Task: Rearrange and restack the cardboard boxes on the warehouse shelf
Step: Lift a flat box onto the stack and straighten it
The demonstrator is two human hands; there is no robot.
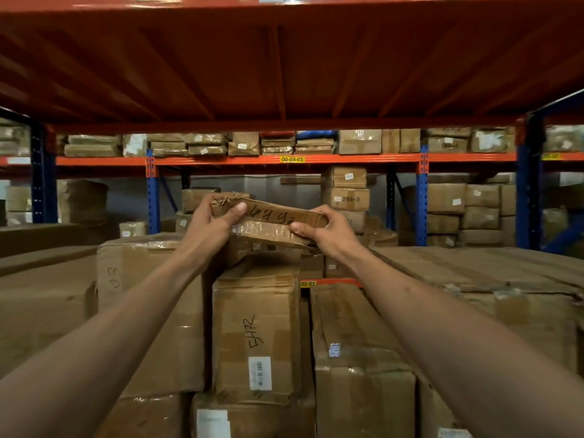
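Note:
A small flat cardboard box [272,223] with black handwriting and clear tape is held up at arm's length, tilted down to the right, above the stacked boxes. My left hand [211,220] grips its torn left end, thumb across the front face. My right hand [325,230] grips its right end from below and the side. Under it stands a tall box marked "5472" [256,327], a box marked "03" [139,279] to its left and a long box [350,330] to its right.
The orange shelf deck [284,67] hangs low overhead. Wide flat cartons [474,270] lie on the right and more on the left [41,279]. Across the aisle a blue and orange rack [422,197] holds several boxes on two levels.

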